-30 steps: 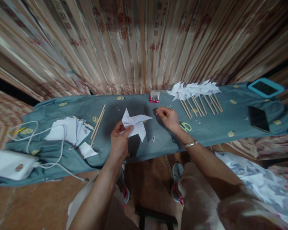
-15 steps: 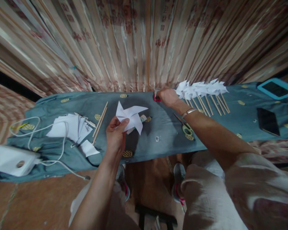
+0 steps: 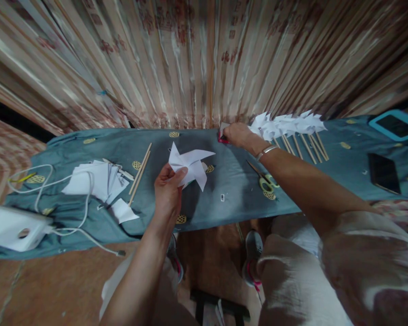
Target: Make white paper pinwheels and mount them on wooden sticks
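Observation:
My left hand pinches a folded white paper pinwheel and holds it just above the grey-blue cloth. My right hand reaches to the far edge of the cloth, fingers curled over a small pink box with a pale inside. What the fingers hold is hidden. A row of finished paper pinwheels on wooden sticks lies just right of that hand. Yellow-handled scissors lie under my right forearm.
A pile of white paper squares and two loose wooden sticks lie at the left. A white power bank with a cable sits at the left end. A dark phone and a blue-cased tablet lie at the right. Curtain behind.
My right hand left the middle of the cloth and reached back to the pink box, where it now stays. The left hand keeps holding the pinwheel, shifted slightly.

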Demonstrator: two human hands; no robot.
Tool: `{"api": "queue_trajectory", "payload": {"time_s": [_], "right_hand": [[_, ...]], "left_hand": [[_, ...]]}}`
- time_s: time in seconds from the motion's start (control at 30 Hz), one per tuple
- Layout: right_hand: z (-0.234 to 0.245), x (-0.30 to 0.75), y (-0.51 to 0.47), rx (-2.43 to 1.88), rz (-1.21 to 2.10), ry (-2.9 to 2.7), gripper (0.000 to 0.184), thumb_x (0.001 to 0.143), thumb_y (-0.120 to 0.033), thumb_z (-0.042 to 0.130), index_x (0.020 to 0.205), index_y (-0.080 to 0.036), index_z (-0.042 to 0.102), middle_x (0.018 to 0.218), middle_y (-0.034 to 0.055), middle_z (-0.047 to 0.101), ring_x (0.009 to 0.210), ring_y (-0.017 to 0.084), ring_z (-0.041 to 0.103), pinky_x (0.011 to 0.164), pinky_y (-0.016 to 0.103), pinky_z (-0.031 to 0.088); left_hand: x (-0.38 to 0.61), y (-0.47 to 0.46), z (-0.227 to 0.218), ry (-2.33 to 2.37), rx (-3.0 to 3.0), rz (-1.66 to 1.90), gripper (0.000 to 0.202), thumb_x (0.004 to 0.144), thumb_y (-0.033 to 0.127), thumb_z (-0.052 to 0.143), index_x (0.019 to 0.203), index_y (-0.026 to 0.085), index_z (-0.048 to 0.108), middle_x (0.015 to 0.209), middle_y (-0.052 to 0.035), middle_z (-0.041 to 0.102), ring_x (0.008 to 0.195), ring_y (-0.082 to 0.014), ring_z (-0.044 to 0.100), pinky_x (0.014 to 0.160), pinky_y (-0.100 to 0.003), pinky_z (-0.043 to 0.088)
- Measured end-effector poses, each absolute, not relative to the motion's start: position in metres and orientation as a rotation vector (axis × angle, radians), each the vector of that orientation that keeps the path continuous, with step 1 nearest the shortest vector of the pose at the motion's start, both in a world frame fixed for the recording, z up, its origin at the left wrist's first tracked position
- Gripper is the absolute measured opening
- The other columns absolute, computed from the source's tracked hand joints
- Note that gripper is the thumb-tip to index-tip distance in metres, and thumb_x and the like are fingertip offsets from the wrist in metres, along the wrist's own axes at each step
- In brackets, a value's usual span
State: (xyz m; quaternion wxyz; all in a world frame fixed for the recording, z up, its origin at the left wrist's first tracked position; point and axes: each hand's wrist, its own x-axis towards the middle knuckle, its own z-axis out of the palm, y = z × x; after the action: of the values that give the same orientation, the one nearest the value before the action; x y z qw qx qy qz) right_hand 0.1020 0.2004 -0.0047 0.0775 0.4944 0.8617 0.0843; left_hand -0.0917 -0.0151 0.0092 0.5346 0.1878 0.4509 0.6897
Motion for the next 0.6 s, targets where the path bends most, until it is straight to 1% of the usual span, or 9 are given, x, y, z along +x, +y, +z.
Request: {"api": "queue_trajectory", "payload": {"time_s": [0.1,0.2,0.37,0.5,0.53,0.6], "right_hand": [[-0.005,0.103,0.199,1.492,0.244,2.598,0.023,0.085,-0.01,0.056,0.099,-0.01,0.073,0.095,0.0197,0.075,0.099,0.03,0.068,0.086,0.039,0.048],[-0.004,0.104,0.197,1.516,0.207,2.626,0.022,0.085,-0.011,0.055,0.097,-0.009,0.073,0.099,0.0201,0.075,0.099,0.03,0.068,0.086,0.037,0.046],[-0.001,0.105,0.193,1.637,0.11,2.645,0.023,0.083,-0.008,0.055,0.097,-0.007,0.074,0.098,0.0175,0.075,0.097,0.026,0.069,0.084,0.031,0.044],[0.001,0.106,0.192,1.713,0.066,2.671,0.028,0.081,-0.008,0.055,0.101,-0.01,0.074,0.098,0.016,0.076,0.094,0.028,0.068,0.083,0.035,0.047],[0.002,0.107,0.191,1.745,0.024,2.699,0.028,0.081,-0.009,0.055,0.101,-0.01,0.074,0.099,0.0156,0.076,0.094,0.029,0.068,0.084,0.036,0.047],[0.003,0.11,0.188,1.884,-0.167,2.79,0.026,0.079,-0.01,0.057,0.098,-0.012,0.075,0.098,0.0143,0.076,0.095,0.029,0.068,0.087,0.038,0.048]], "left_hand": [[-0.089,-0.014,0.01,1.072,0.433,1.656,0.033,0.05,0.021,0.087,0.075,0.018,0.066,0.078,0.0026,0.071,0.067,-0.0106,0.064,0.067,-0.023,0.051],[-0.087,-0.013,0.01,1.069,0.435,1.654,0.033,0.049,0.021,0.087,0.074,0.018,0.066,0.076,0.0031,0.071,0.067,-0.0101,0.064,0.069,-0.023,0.051],[-0.086,-0.012,0.01,1.068,0.436,1.653,0.033,0.048,0.022,0.088,0.071,0.018,0.065,0.07,0.004,0.068,0.064,-0.0092,0.062,0.065,-0.021,0.05],[-0.085,-0.012,0.009,1.083,0.441,1.65,0.032,0.048,0.023,0.087,0.072,0.018,0.066,0.069,0.0046,0.068,0.062,-0.0093,0.061,0.063,-0.02,0.05],[-0.085,-0.012,0.009,1.082,0.438,1.649,0.033,0.048,0.022,0.087,0.074,0.018,0.067,0.07,0.0044,0.069,0.062,-0.0091,0.061,0.063,-0.02,0.049],[-0.084,-0.013,0.008,1.076,0.436,1.647,0.035,0.049,0.022,0.087,0.078,0.017,0.068,0.072,0.0035,0.07,0.063,-0.0087,0.061,0.063,-0.02,0.049]]}}
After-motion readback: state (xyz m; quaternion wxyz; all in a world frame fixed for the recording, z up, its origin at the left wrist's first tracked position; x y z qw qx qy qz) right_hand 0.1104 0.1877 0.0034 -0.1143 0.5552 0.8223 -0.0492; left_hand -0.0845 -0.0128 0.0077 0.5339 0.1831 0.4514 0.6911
